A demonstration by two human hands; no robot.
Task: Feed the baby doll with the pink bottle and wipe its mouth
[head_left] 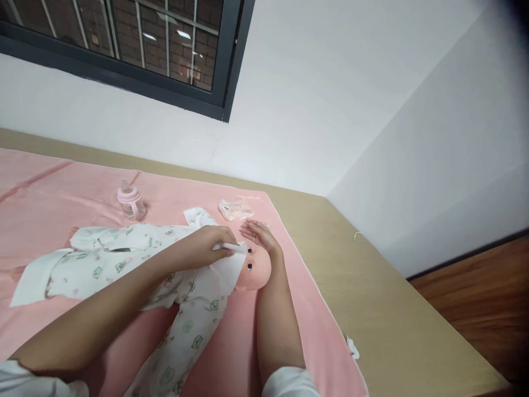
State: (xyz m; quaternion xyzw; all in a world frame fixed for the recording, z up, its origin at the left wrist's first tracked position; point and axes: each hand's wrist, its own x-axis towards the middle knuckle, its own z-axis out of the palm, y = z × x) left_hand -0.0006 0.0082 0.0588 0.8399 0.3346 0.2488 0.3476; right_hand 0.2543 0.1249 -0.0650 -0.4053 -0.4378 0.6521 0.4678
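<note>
A baby doll [259, 270] lies on its back, its head to the right, dressed in a white printed outfit [198, 309]. My left hand [212, 245] pinches a white cloth [231, 264] at the doll's lower face, covering the mouth and chin. The doll's two dark eyes show above the cloth's edge. On the far side of the head rests my right hand [259, 234], fingers stretched out and palm toward the head. Whether its palm touches the head I cannot tell.
A pink mat [306, 331] lies under the doll on a wooden surface [372, 309]. Behind stand a pink-topped baby bottle [131, 201] and a clear plastic packet [235, 209]. A white wall and a dark-framed window [219, 105] bound the far side.
</note>
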